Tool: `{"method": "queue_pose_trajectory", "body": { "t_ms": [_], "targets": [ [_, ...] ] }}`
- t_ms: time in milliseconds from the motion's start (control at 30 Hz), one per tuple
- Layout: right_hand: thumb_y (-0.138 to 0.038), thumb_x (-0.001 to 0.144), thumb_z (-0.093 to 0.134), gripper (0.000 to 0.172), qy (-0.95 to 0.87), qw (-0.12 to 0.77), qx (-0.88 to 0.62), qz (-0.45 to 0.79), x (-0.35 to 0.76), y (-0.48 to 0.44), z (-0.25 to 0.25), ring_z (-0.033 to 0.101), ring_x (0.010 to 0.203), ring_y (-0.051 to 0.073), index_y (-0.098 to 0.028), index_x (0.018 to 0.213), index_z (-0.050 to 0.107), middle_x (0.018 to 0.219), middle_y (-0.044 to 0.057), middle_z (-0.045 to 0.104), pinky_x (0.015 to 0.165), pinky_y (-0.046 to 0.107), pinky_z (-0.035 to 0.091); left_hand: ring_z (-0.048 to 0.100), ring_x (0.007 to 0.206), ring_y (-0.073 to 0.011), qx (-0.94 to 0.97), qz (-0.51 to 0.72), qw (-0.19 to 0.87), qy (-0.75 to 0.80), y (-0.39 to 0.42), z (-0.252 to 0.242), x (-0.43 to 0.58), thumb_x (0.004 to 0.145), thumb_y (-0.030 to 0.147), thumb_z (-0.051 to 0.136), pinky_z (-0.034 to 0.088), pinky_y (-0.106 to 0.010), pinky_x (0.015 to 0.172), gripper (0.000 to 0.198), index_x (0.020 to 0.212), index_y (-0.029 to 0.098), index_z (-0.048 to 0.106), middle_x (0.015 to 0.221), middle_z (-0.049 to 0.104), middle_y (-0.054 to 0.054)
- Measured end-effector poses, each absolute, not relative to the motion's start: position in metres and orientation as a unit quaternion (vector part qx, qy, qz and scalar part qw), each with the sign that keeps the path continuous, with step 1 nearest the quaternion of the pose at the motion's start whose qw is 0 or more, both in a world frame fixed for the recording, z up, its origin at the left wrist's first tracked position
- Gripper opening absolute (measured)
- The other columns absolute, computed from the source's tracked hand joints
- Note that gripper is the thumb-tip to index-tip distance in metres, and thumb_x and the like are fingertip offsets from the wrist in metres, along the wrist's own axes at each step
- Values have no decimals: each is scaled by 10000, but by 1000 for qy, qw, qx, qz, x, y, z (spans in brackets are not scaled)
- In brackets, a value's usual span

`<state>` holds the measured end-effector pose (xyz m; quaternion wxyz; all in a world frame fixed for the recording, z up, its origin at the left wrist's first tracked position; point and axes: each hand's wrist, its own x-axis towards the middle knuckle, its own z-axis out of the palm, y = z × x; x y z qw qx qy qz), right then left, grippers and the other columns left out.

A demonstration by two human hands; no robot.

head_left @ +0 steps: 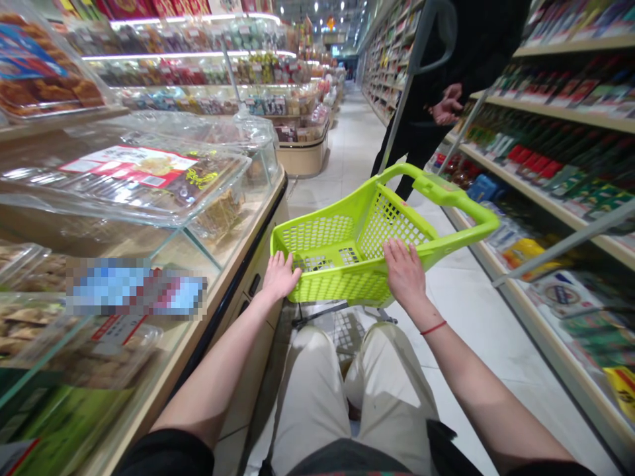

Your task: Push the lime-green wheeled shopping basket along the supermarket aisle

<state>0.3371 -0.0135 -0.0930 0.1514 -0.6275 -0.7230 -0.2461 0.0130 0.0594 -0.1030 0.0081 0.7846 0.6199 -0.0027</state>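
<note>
A lime-green plastic shopping cart (342, 284) with perforated walls stands in front of my knees, its thick handle toward the right. My left hand (282, 275) is closed over the rim at the cart's left end, with the thumb along the near side. Farther right, my right hand (405, 270) grips the near rim close to the handle end, its fingers hooked over to the inside. A red cord circles my right wrist. The wheels are partly hidden beneath the basket.
At left, a wood-edged glass counter (270, 198) holds packaged food, including a large clear tray (143, 175). Shelves of packets (555, 172) line the right side. Beyond the cart stands a person in black (476, 39), one hand showing. A tiled aisle (344, 129) runs back between displays.
</note>
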Motion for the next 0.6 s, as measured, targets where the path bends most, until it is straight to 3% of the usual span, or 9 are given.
{"method": "queue_pose_trajectory", "body": {
  "t_ms": [333,600],
  "targets": [
    [-14,866,404,543,-750,205,-598,-196,264,-6,-118,440,1390,284,-68,1395,511,1457,207,510,1156,503,334,262,1491,-299,786,2,-7,619,61,-107,12,961,419,303,206,-441,1215,644,1503,76,364,1557,383,-172],
    [8,865,400,541,-781,189,-569,-172,253,-8,-113,445,1387,274,-39,1393,507,1466,187,507,1183,477,311,272,1487,-301,786,-9,-15,618,60,-104,12,961,401,312,220,-441,1208,635,1500,69,368,1552,386,-180]
  ]
}}
